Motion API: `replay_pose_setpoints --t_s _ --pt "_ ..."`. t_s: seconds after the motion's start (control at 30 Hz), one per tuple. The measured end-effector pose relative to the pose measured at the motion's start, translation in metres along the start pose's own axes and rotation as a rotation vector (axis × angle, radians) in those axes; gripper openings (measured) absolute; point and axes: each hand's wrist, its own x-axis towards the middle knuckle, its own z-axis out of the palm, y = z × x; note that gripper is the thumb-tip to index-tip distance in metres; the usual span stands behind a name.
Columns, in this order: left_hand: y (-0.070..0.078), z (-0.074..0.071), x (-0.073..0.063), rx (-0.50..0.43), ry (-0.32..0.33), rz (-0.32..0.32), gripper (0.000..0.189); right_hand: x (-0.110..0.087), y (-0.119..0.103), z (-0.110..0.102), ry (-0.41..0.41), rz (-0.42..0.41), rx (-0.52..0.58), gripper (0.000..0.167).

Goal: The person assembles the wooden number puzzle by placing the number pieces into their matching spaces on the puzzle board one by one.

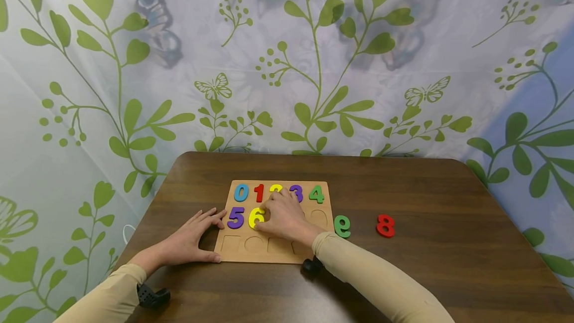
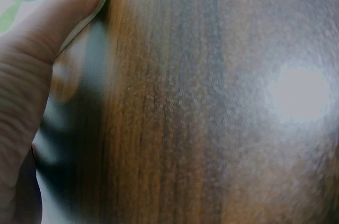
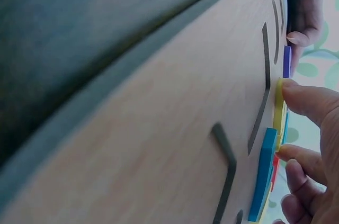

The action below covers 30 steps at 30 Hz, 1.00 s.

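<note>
A wooden number puzzle board [image 1: 235,251] lies on the table. My right hand [image 1: 287,216] reaches over it and pinches the yellow number 6 [image 1: 256,218] between thumb and finger, at the board's middle row. In the right wrist view, a blue number piece [image 3: 263,176] sits close beside the yellow one; my hand hides it in the head view. My left hand [image 1: 190,241] has its fingers extended, with fingertips and thumb touching the board's left edge. A purple 5 [image 1: 235,218] sits between that hand and the 6.
Along the top row are a blue 0 [image 1: 241,193], red 1 [image 1: 258,193], partly hidden yellow 2 [image 1: 275,188], purple 3 [image 1: 296,193] and green 4 [image 1: 316,194]. A green 9 [image 1: 342,226] and red 8 [image 1: 385,226] lie right of the board. Patterned cloth [image 1: 251,64] hangs behind the table.
</note>
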Motion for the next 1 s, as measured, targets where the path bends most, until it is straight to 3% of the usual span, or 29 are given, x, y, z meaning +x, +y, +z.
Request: replay_pose_setpoints --t_s 0.47,1.0 --pt "0.001 -0.001 0.0 -0.009 0.0 0.002 0.067 -0.003 0.004 -0.012 0.006 -0.001 0.04 0.057" --pt "0.001 -0.001 0.0 -0.011 0.002 -0.001 0.067 -0.026 0.07 -0.064 0.079 0.019 0.212 0.044"
